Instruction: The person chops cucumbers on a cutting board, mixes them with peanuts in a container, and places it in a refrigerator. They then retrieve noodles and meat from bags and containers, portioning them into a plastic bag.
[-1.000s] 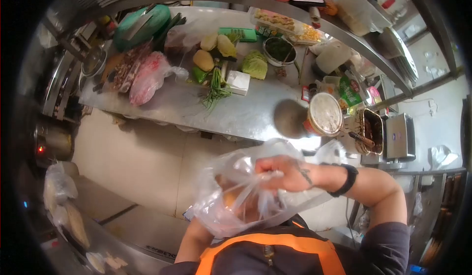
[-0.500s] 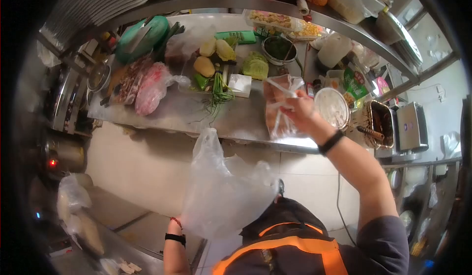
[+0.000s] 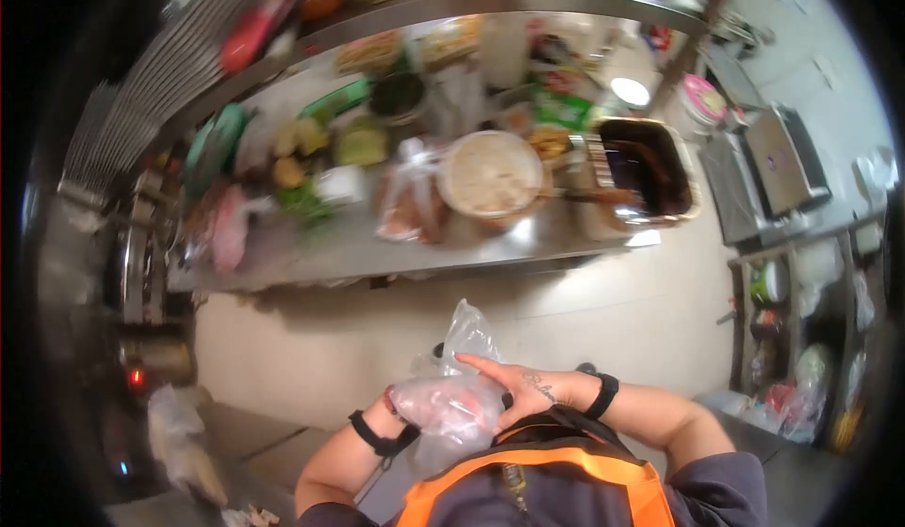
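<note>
Low in front of my apron is a thin, clear plastic bag (image 3: 460, 437). My left hand (image 3: 429, 403) is mostly covered by its film; pinkish colour shows through, and the fingers are hard to make out. The bag stays held at this hand. From the right, my right hand (image 3: 533, 386) grips the bag's side, one finger stretched over the film and others curled lower down. On the counter beyond lies a tied clear bag with brownish contents (image 3: 410, 202), apart from both hands. A round white-lidded tub (image 3: 492, 173) stands beside it.
The steel counter (image 3: 358, 258) carries green vegetables (image 3: 306, 206), a pink-filled bag (image 3: 229, 230), a dark bowl (image 3: 396, 98) and a square container of dark liquid (image 3: 650, 173). A shelf (image 3: 509, 1) overhangs its back. More shelving (image 3: 801, 282) stands at right.
My right hand has left the tied bag on the counter and come down to the plastic bag at my left hand. That bag is lower and more bunched. The view has swung right.
</note>
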The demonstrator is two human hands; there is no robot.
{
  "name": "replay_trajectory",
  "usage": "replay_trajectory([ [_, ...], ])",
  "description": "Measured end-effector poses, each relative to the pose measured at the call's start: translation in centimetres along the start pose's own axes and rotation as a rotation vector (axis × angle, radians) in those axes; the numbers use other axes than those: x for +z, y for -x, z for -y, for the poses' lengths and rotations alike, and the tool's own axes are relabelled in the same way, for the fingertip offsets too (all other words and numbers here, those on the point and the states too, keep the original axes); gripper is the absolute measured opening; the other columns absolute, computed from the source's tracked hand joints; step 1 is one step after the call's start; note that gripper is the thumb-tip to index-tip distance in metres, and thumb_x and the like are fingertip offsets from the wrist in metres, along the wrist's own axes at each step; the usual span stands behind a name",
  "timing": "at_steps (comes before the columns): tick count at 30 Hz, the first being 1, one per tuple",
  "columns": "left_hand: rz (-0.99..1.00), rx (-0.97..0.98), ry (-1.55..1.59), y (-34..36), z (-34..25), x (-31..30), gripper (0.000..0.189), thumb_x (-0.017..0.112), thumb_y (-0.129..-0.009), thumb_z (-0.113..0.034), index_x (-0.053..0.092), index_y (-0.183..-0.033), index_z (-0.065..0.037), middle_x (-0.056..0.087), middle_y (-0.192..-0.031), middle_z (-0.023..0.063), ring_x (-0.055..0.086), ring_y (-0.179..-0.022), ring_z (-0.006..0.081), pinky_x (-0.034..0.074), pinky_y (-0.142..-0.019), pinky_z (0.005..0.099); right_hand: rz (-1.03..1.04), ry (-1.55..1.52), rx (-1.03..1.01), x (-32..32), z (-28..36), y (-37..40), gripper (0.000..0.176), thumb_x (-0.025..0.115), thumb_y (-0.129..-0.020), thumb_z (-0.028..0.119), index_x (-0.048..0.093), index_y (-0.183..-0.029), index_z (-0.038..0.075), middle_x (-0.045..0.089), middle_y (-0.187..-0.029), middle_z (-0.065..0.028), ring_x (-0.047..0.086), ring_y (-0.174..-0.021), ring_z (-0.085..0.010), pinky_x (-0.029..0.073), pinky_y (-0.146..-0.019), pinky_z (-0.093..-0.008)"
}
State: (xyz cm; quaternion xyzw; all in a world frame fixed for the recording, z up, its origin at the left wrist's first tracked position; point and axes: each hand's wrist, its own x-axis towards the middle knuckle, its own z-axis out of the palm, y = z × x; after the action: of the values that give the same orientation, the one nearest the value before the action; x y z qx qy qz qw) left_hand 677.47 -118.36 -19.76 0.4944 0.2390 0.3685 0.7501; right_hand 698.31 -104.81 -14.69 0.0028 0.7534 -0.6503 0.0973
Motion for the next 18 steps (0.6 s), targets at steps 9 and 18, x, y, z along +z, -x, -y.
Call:
replay_trajectory([
  [9, -0.181, -0.541, 0.861, -35.5, 7.0, 15.6, 0.057, 0.06, -0.084, -0.013, 0.036, -0.135, -0.009, 0.045, -0.132, 0.0078, 0.046, -0.12, 0.0269, 0.043, -0.097, 0.0418, -1.365, -0.032, 0.144, -5.6, -13.3, 40.5, 0.036, 0.043, -0.074, -0.005, 0.063, -0.103, 0.003, 0.064, -0.08, -0.0063, 0.059, -0.072, -0.0159, 0.049, -0.068, -0.0273],
  [18, -0.362, -0.182, -0.605, -65.0, 7.1, 17.1, 0.086, 0.078, -0.068, -0.014, 0.029, -0.138, -0.007, 0.023, -0.141, 0.0246, 0.034, -0.127, 0.035, 0.045, -0.092, 0.0355, -1.792, -0.761, 0.108, -17.8, -16.6, 56.6, 0.017, 0.046, -0.082, -0.002, 0.058, -0.089, 0.007, 0.058, -0.077, -0.0004, 0.055, -0.065, -0.0116, 0.046, -0.057, -0.0264],
])
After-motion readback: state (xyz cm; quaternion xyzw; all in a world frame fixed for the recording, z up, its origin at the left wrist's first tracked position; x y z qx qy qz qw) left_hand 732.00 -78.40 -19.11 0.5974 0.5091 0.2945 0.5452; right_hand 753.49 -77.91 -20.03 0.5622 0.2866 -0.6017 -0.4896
